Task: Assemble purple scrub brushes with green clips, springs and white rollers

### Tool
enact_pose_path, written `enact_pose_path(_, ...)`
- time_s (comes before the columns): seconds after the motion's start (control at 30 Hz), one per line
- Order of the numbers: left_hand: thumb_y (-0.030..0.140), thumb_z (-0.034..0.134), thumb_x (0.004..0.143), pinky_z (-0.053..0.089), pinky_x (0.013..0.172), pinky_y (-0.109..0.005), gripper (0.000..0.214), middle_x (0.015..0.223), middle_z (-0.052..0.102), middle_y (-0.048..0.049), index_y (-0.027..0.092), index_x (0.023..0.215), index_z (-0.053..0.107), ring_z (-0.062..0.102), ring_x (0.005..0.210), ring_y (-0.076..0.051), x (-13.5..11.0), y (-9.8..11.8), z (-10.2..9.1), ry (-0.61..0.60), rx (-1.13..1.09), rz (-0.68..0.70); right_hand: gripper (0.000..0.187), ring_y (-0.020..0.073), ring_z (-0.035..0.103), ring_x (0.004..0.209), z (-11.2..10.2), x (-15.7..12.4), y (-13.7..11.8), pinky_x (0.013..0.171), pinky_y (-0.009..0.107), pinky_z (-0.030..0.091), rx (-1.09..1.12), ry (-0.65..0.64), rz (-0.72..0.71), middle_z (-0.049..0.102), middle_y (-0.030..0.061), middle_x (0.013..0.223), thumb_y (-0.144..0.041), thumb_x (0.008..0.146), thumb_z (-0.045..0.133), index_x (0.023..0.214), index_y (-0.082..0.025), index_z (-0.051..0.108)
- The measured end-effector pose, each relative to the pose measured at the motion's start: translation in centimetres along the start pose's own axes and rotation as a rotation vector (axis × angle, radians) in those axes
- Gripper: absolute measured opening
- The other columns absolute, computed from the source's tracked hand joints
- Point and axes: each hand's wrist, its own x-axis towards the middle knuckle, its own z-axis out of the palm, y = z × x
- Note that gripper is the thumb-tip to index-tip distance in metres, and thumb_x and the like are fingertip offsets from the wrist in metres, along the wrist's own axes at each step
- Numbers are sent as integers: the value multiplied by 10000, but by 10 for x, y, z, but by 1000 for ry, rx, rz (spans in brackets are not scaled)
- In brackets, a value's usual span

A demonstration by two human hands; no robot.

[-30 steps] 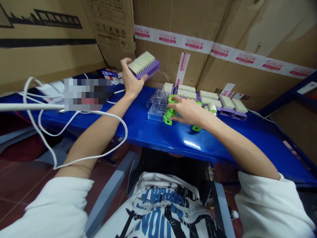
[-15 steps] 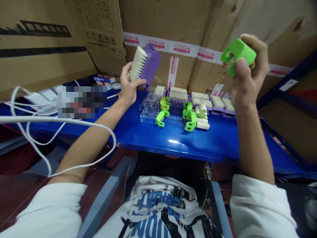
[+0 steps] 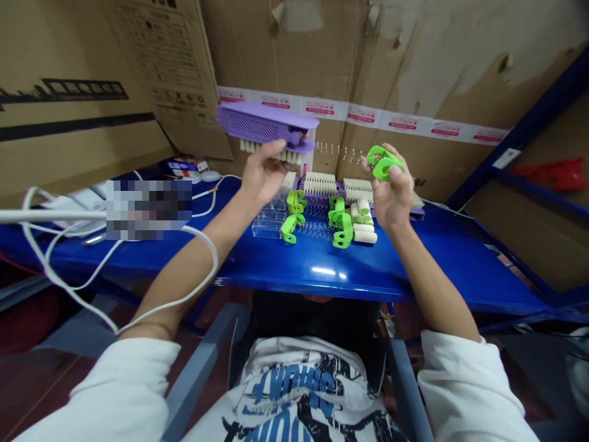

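My left hand (image 3: pixel 262 178) is raised above the blue table, its fingers closed round a purple plastic holder (image 3: pixel 253 123). The holder is held lengthwise, with a row of cream teeth-like pieces (image 3: pixel 250 146) along its underside. To the right, my right hand (image 3: pixel 396 196) grips a bright green plastic bracket (image 3: pixel 380 161) between thumb and fingers. A line of tiny shiny specks spans the gap between holder and bracket; whether they join the two I cannot tell. Below, several green brackets (image 3: pixel 343 231) stand on the table, with rows of small shiny points among them.
Cream cylinders (image 3: pixel 365 236) lie right of the standing brackets, clear plastic boxes (image 3: pixel 267 228) left of them. Purple holders with cream pieces (image 3: pixel 319 183) line the back of the blue table (image 3: pixel 294 264). A white cable (image 3: pixel 202 236) loops over my left forearm. Cardboard (image 3: pixel 285 61) walls the back.
The purple holder has turned from upright to lengthwise in my left hand, which moved right. My right hand came down and left with the green bracket, closer to the holder.
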Motion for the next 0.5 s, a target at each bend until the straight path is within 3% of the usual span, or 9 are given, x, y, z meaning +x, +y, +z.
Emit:
enact_pose_path(0.1,499,1117,660,684,1116,-410,468,1197,905,-60,286,970,840,772,1442,-371,-7,-25,-19,59,-12,-50,559,433,642,1689,-5,-1,8,1451,765,488,-7,-13,-50,806,66,1476,-777,910,883,1332,-416,825)
enact_pose_path(0.2,482,1133,699,691,1132,-409,467,1311,905,-66,272,993,838,761,1486,-366,-17,-35,-27,59,-20,-68,645,442,633,1698,-14,2,17,1396,765,549,-84,-58,-72,781,71,1514,-809,928,863,1429,-411,778)
enact_pose_path(0.33,444,1133,754,677,1186,-464,506,1370,874,-99,264,1096,806,685,1599,-383,-30,-40,-17,59,-19,-98,774,427,672,1649,-17,-2,30,1332,712,619,-228,-174,-51,743,75,1609,-910,983,751,1606,-455,691)
enact_pose_path(0.5,565,1226,604,631,1235,-500,868,1302,856,-78,317,1312,789,714,1513,-386,-45,-50,1,20,-37,-103,874,393,737,1547,-1,-18,34,1329,673,636,-316,-328,-36,720,67,1706,-914,1002,740,1744,-470,610)
